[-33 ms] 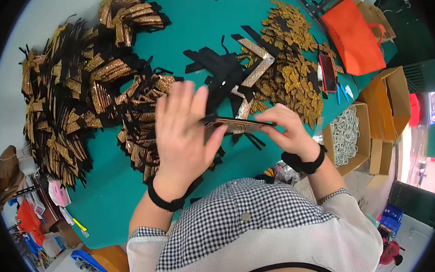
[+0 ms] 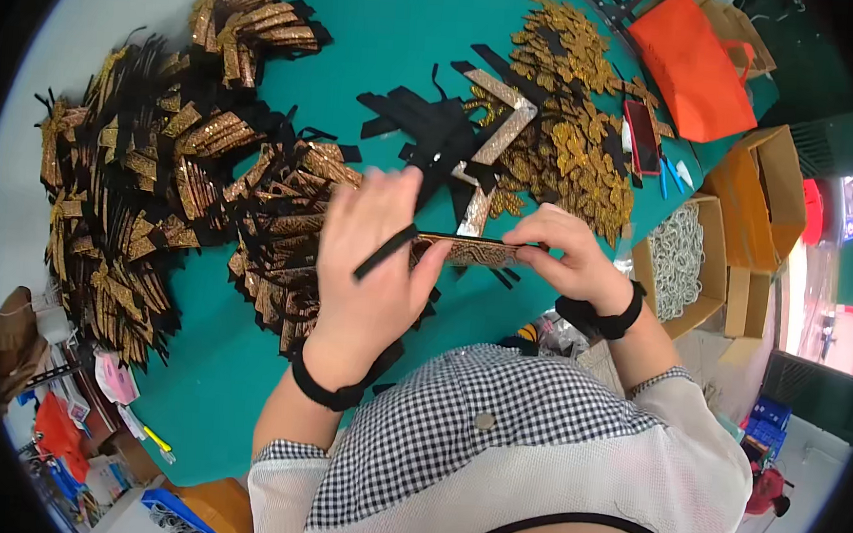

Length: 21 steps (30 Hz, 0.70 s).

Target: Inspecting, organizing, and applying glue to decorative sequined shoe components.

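Note:
My left hand (image 2: 372,278) and my right hand (image 2: 566,257) hold a narrow glittery gold strip (image 2: 471,251) level between them, above the teal table (image 2: 401,40). The left hand grips its left end, with a thin black strip (image 2: 385,252) lying across the fingers. The right hand pinches the right end. Both wrists wear black bands. A loose pile of black strips (image 2: 423,125) and two longer gold strips (image 2: 506,125) lie just beyond the hands.
A large heap of gold-and-black finished pieces (image 2: 158,191) covers the table's left side. Small gold ornaments (image 2: 565,153) are heaped at the far right. An orange bag (image 2: 693,63) and open cardboard boxes (image 2: 686,258) stand to the right.

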{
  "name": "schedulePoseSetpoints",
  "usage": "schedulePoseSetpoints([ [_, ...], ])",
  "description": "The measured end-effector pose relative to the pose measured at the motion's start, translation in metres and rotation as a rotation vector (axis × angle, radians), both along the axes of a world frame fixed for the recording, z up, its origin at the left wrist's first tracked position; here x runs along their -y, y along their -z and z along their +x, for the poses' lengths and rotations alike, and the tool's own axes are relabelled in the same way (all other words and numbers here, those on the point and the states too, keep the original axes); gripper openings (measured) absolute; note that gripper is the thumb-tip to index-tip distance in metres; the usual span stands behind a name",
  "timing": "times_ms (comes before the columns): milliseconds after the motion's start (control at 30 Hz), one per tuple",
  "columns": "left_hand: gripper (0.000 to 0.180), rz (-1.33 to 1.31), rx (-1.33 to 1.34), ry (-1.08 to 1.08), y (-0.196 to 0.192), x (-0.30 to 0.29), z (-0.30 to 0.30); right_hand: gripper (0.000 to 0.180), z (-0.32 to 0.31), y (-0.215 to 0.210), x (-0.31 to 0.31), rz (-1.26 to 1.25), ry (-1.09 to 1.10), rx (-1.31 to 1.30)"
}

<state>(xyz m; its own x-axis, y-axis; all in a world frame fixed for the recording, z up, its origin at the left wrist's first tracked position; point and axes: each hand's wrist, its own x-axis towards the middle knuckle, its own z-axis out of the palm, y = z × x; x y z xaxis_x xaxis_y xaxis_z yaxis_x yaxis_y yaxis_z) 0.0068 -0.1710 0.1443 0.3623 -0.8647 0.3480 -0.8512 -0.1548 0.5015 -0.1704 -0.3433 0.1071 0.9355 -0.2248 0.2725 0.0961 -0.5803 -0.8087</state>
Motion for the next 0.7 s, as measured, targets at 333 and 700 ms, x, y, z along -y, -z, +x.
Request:
schedulePoseSetpoints([
  [333, 0.029, 0.114, -1.577, -0.138, 0.057, -0.019, -0.026, 0.017, -0.011, 0.012, -0.012, 0.001, 0.067, -0.088],
  [700, 0.049, 0.121, -1.58, -0.067, 0.054, -0.024, -0.045, 0.018, 0.01, 0.018, -0.069, -0.327, 0.367, 0.105],
])
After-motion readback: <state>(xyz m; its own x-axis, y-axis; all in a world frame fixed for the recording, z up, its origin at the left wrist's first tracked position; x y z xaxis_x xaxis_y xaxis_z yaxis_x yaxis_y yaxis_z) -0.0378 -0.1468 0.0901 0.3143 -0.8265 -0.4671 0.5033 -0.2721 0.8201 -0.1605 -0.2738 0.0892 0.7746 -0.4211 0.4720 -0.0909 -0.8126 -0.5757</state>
